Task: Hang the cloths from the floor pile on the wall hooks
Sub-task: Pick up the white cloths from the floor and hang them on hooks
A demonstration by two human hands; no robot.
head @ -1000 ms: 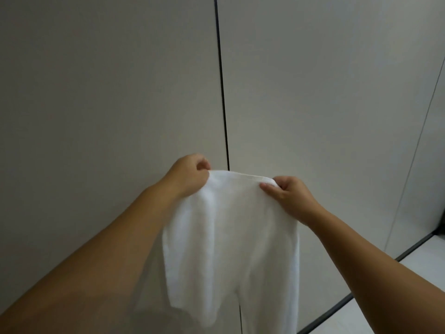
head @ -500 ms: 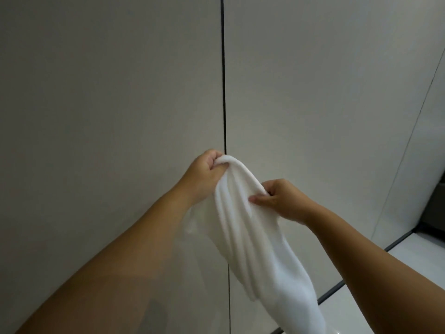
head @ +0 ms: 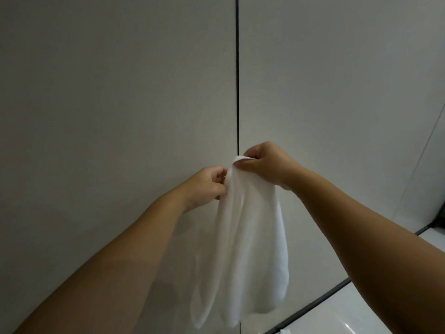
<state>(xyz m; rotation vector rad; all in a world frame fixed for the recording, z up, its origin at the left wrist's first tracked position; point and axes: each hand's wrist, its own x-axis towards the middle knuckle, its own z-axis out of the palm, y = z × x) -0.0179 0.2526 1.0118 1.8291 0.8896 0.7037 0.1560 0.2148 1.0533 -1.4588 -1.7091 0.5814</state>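
Grey wall panels [head: 120, 92] back both hands, right hand [head: 265, 165] and left hand [head: 207, 186], fingers pinching white cloth [head: 248, 237].

One head-worn view looks forward along both forearms. It faces the pale wall [head: 120, 104] closely. Floor [head: 361, 309] shows lower right.

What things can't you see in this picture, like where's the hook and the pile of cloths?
Head view, the only one:
- Wall hook: none shows; the white cloth and the right hand cover the spot they reach for.
- Floor pile: out of frame; only a strip of floor shows.
- Left hand fingers: tips buried in the cloth's folds.
- Dark object: cut off by the right edge.
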